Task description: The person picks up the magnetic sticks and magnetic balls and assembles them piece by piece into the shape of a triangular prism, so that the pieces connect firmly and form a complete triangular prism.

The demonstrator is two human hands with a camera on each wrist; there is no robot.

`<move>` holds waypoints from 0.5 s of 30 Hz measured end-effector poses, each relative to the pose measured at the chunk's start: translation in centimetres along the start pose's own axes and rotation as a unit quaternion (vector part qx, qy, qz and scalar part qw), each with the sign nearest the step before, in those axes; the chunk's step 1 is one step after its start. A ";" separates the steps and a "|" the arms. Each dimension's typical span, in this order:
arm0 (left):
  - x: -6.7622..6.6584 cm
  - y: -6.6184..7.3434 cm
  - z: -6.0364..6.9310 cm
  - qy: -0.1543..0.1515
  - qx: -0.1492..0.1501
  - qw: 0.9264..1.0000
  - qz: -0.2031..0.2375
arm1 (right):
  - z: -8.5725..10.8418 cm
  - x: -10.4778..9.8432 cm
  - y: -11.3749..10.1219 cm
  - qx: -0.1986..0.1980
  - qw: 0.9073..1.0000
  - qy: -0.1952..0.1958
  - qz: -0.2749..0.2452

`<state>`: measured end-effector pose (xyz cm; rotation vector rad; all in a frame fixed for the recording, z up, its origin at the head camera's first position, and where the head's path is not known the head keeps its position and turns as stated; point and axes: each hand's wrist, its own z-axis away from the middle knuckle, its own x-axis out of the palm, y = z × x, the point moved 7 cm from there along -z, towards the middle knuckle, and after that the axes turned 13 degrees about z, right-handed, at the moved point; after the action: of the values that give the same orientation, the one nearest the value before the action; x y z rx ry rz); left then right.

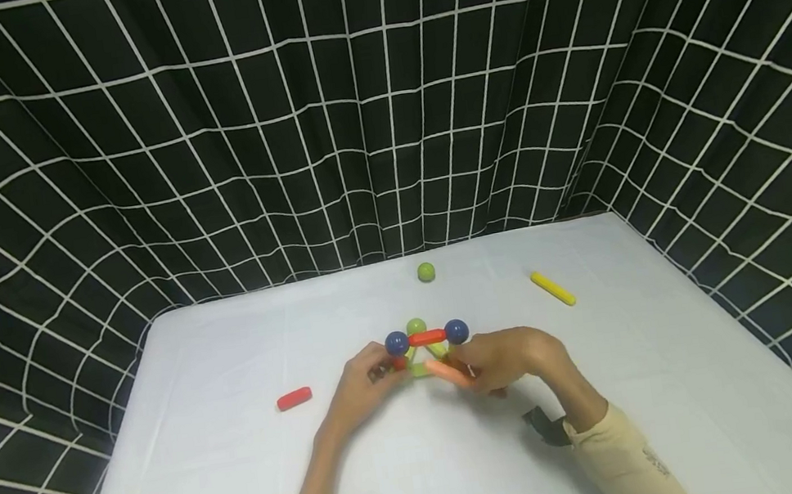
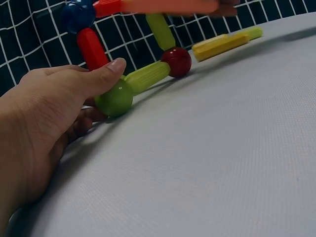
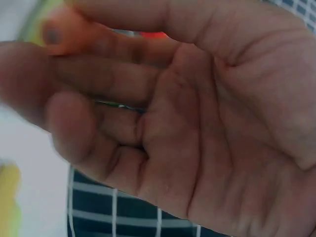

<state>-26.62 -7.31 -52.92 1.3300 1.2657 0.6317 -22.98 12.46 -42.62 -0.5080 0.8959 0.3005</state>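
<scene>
Left hand: pinching green corner ball of rod-and-ball frame, white table | Right hand: pinching orange rod; dark-centred end, right wrist view only | Loose green ball: head view only

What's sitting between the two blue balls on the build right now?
A red rod, spanning from the left blue ball to the right blue ball; the head view shows it.

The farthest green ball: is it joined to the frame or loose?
Loose: in the head view, the green ball sits on the white table, apart from the frame, with nothing attached to it.
</scene>
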 end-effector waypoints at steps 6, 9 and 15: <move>0.1 0.5 0.1 0.000 0.034 0.999 0.002 | -1.8 1.0 -2.1 0.020 0.999 0.032 0.031; 0.1 0.7 0.0 -0.002 0.033 0.999 0.007 | -2.2 1.4 -2.2 0.064 0.996 0.047 0.048; 0.2 0.7 0.0 -0.011 0.031 0.999 0.017 | -2.9 1.8 -2.4 0.110 0.984 0.089 0.109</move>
<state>-26.37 -6.93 -52.32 1.4088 1.2562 0.6050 -22.78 8.93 -44.87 -0.2336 1.1469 0.3543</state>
